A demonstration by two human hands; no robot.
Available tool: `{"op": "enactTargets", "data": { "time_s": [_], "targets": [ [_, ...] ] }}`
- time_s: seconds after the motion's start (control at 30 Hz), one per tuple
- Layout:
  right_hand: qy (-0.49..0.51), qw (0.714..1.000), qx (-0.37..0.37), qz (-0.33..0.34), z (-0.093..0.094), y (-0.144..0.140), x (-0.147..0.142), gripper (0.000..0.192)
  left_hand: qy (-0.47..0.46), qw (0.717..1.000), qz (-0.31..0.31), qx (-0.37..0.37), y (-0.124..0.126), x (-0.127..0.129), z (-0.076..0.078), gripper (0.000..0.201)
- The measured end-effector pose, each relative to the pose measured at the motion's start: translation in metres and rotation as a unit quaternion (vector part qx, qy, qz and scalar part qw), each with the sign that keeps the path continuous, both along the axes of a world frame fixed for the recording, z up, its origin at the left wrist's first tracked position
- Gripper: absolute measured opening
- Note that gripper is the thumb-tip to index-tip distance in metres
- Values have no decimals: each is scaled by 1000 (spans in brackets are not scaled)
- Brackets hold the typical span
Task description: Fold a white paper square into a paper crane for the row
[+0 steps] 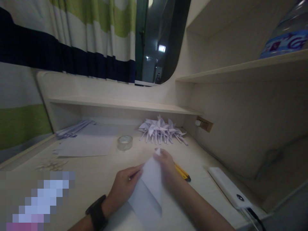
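Observation:
A white sheet of paper, partly folded over, is held up above the desk between both hands. My left hand, with a dark watch on its wrist, pinches the left edge of the sheet between thumb and fingers. At the pointed top corner, my right hand grips the paper, its fingers closed around that edge. Just beyond the right wrist lies a yellow and black utility knife, partly hidden by the hand. The lower part of the sheet hangs toward the desk's front.
Folded paper pinwheels are heaped at the back. A roll of clear tape stands left of them, beside stacked white paper. Small thin sticks lie at left. A white power bank with cables is at right, below a wall socket.

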State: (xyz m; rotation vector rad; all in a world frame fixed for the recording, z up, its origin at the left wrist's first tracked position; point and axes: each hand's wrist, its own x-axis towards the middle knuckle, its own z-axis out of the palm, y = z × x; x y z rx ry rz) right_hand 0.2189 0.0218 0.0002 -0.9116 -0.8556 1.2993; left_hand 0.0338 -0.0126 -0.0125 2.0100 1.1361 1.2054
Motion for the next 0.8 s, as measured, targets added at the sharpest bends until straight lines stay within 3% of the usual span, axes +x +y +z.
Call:
{"op": "enactTargets", "data": {
  "time_s": [0.2,0.4,0.6,0.8],
  "targets": [
    [-26,999,1,-21,-5,1,-1,55,-5,998,-16,-57,-1,-1,10,27],
    [-50,999,18,-4,5,-15,-15,53,-36,993,20,-108,-1,0,20,33],
    [-70,997,25,37,4,-22,-23,54,-39,993,11,-109,-1,2,17,26],
    [-36,999,18,14,-5,-9,-15,46,-3,999,-1,-50,-5,1,14,26]
  ]
}}
